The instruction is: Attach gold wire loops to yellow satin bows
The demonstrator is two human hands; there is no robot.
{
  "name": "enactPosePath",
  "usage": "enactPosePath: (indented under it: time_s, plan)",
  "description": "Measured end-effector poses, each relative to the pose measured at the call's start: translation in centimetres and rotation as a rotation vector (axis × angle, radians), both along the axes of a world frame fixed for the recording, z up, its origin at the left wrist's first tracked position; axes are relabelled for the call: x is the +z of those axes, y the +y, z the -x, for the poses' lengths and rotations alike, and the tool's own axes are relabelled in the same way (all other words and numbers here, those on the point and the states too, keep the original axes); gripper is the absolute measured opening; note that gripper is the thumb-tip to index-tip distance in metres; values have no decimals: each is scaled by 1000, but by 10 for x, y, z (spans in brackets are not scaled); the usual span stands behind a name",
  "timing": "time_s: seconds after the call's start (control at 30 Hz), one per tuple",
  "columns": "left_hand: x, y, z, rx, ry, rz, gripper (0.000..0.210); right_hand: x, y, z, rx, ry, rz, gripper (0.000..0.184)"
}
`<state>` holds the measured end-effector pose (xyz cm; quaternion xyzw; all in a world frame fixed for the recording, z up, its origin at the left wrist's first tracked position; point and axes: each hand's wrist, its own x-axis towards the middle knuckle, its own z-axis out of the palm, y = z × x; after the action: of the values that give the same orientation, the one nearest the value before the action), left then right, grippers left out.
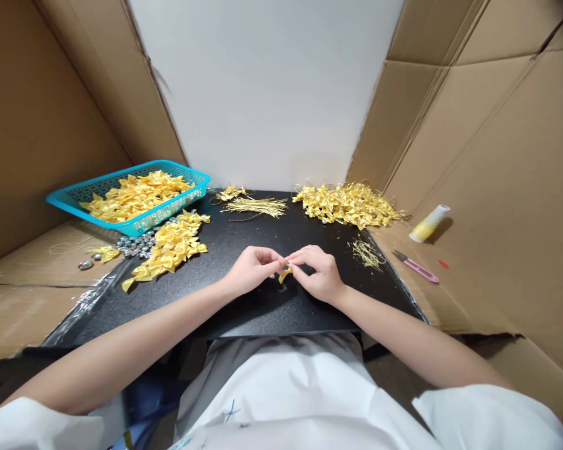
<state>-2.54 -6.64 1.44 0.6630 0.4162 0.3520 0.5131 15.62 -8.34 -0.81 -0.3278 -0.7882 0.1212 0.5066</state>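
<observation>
Between my two hands, just above the black table top [244,315], is a small yellow ribbon bow [285,275]. My left hand [256,269] pinches it from the left with thumb and forefinger. From the other side my right hand [318,272] pinches it too, its fingertips meeting those of the left. A bit of something shiny shows by the bow, mostly hidden by the fingers. Behind the hands lies a bundle of gold cords [258,206]. To the left spreads a pile of yellow bows [171,247], beside silver bells [138,244].
A turquoise basket [162,219] of yellow bows stands at the back left. Bows with cords attached [349,205] are heaped at the back right. Cord scraps [368,255], pink thread snips [416,267] and a thread cone [429,224] lie at the right. Cardboard walls [511,156] enclose the sides.
</observation>
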Motion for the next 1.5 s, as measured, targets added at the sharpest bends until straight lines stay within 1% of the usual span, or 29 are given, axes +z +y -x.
enactPosePath:
  time_s: [0.13,0.23,0.37,0.43,0.53,0.67,0.87,1.0,1.1,1.23,1.37,1.5]
  plan:
    - [3,-2,-1,3,-27,60,11,0,0,0,-32,-94,-136,16]
    - [4,-3,-1,1,-54,134,12,-1,-1,0,-59,-164,-186,16]
    - [0,0,0,-30,-118,220,14,-1,-2,-2,-81,-202,-248,16]
    - [-2,3,1,-39,-184,297,14,0,-2,-1,-74,-184,-268,15]
    - [-5,9,2,-76,-269,428,14,3,-3,0,-49,-101,-272,13]
    - [-8,14,4,-179,-322,499,22,5,-4,1,-15,5,-260,11]
    - [-10,14,5,-218,-311,493,26,7,-5,1,30,28,-200,12]
    - [-12,13,3,-231,-306,458,28,9,-6,1,52,46,-173,12]
    - [-11,12,0,-205,-323,401,28,10,-5,1,48,76,-136,10]
    - [-9,11,-2,-135,-336,306,27,10,-1,-1,36,149,-52,5]
    - [-8,11,-2,-95,-353,313,30,9,2,-1,50,246,41,5]
    - [-9,10,-3,-99,-358,336,32,9,1,-1,42,252,71,4]
